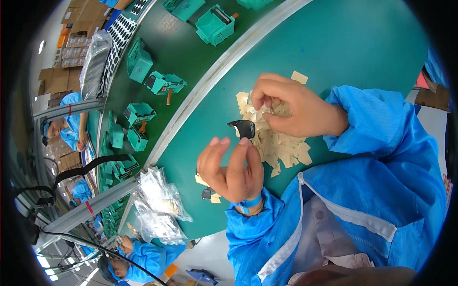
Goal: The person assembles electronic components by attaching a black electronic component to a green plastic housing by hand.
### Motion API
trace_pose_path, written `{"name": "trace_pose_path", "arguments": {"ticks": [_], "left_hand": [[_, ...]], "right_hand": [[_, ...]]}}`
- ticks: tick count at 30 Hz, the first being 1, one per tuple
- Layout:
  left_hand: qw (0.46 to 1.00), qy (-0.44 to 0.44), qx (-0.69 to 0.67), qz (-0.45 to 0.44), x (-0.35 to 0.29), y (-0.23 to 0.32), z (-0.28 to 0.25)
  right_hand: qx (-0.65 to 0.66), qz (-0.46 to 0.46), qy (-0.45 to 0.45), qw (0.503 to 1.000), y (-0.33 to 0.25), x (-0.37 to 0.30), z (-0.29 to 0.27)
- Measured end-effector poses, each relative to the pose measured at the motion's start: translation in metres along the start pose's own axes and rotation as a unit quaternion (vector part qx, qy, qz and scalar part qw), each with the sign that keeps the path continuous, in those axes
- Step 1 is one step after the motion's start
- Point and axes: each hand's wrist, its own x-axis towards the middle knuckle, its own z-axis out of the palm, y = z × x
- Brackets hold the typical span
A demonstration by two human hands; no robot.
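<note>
My left hand (231,172), with a blue wristband, holds a small black curved plastic piece (246,129) at its fingertips, with pale printed marks on its face. Above and to the right, my right hand (305,107) has thumb and forefinger drawn together in a pinch; what sits between them is too small to make out. Beneath both hands spreads a loose heap of cream-coloured paper pieces (282,148) on the green tabletop (362,43). Partly hidden beside my left wrist lie a small black part (206,194) and a few more cream pieces.
Clear plastic bags (160,202) lie at the table's left. Beyond a pale metal rail (191,102), a green conveyor carries several teal trays (215,26), some holding dark parts. A sheet of black ovals (119,40) lies at the far side. Co-workers in blue (151,257) sit along the line.
</note>
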Motion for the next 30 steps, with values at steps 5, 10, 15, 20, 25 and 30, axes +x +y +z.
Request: {"name": "trace_pose_path", "arguments": {"ticks": [5, 10, 15, 20, 25, 30], "left_hand": [[0.993, 0.017, 0.095, 0.07, 0.004, 0.003, -0.013], [0.977, -0.023, 0.173, 0.122, 0.002, 0.006, -0.016], [0.981, -0.029, 0.159, 0.105, 0.014, 0.004, -0.011], [0.992, -0.049, 0.109, 0.031, 0.024, -0.001, -0.019], [0.997, -0.061, 0.024, -0.032, 0.025, -0.011, -0.02], [0.989, -0.086, -0.047, -0.107, 0.021, -0.014, -0.025]], "right_hand": [[0.123, 0.064, -0.04, 0.989, -0.012, 0.005, -0.007], [0.112, 0.15, -0.078, 0.979, -0.033, 0.004, -0.006], [0.051, 0.106, -0.057, 0.991, -0.035, 0.021, -0.014], [-0.369, -0.23, 0.143, 0.889, 0.011, 0.119, -0.073], [-0.503, -0.102, -0.002, 0.858, 0.048, 0.155, -0.111], [-0.409, -0.203, 0.065, 0.887, 0.028, 0.151, -0.109]]}}
